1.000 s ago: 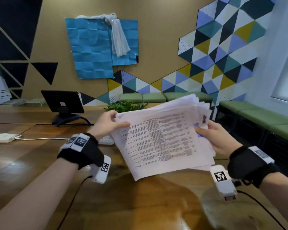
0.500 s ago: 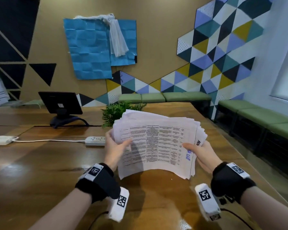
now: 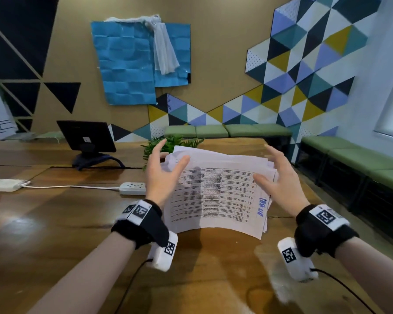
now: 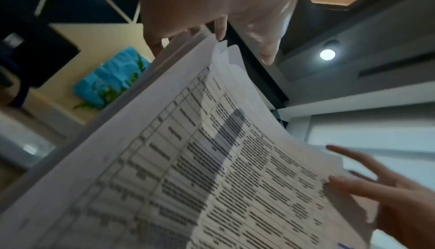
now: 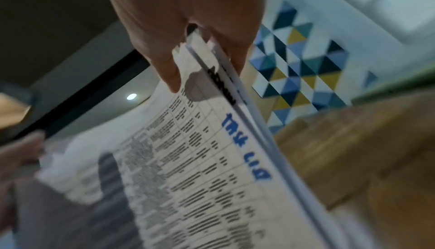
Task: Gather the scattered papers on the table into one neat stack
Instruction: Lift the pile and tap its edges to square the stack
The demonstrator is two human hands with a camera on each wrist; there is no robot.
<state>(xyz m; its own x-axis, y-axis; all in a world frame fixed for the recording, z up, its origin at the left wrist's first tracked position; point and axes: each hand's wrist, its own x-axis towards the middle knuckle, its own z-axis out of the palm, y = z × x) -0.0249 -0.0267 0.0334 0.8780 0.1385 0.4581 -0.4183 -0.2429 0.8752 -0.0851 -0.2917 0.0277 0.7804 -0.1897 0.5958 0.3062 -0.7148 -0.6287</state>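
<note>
A thick stack of printed papers (image 3: 218, 196) stands on its lower edge on the wooden table (image 3: 55, 223), bowed and leaning back, with blue handwriting near its right edge. My left hand (image 3: 168, 162) flanks the stack's left side with fingers spread and straight; its thumb hovers in front of the top sheet. My right hand (image 3: 265, 164) flanks the right side, thumb resting on the front sheet and straight fingers behind the edge. In the right wrist view the papers' edge (image 5: 212, 78) lies loosely between thumb and fingers. In the left wrist view the sheets (image 4: 212, 160) fill the frame.
A white power strip (image 3: 133, 188) with its cable lies left of the stack, and another (image 3: 2, 184) at the far left. A dark screen on a stand (image 3: 86, 138) and a small fern (image 3: 159, 143) sit behind. Green benches (image 3: 349, 155) line the walls beyond the table's right edge.
The stack came down from mid-air, turned upright and now stands on the table. Both hands have loosened from gripping its sides to spread, straight fingers.
</note>
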